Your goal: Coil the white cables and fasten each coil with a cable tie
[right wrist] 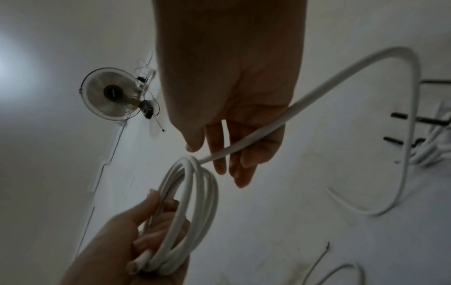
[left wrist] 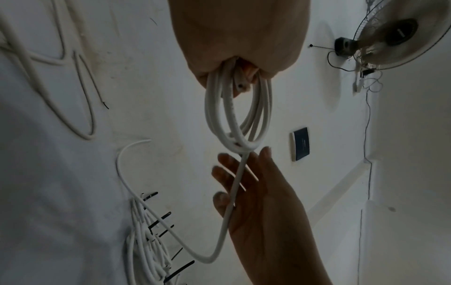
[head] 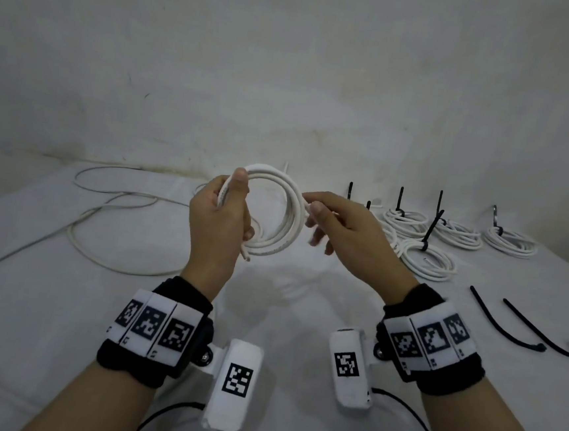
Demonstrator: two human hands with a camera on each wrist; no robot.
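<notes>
no words can be read anywhere; the black and white square patterns on the wrist bands (head: 155,324) are codes, not letters, and faint print on the cable is too small to read; the left hand (head: 217,219) is curled tight round one side of a white cable coil (head: 276,211), a few round loops held up above the middle of the bench (head: 27,313); one cut end of the cable pokes out under that hand; the right hand (head: 340,227) is at the other side of the coil, with the loose tail (right wrist: 317,92) lying across its fingers (right wrist: 219,150), which are mostly straight and spread; its thumb seems to press on the cable, but i cannot tell if it truly pinches; the cable is smooth, thick and white; four done coils (head: 429,238) lie near the far right edge of the bench, each with a black tie (head: 399,201) sticking up; two spare black ties (head: 521,325) lie near the right edge, closer to the person; a loose white cable (head: 112,207) wiggles over the far left part; only the wrist views show a round fan (right wrist: 112,96) on the wall, and only the left wrist view shows a dark wall plate (left wrist: 301,146); the tail's long bend down to the bench shows best in the wrist views.
</notes>
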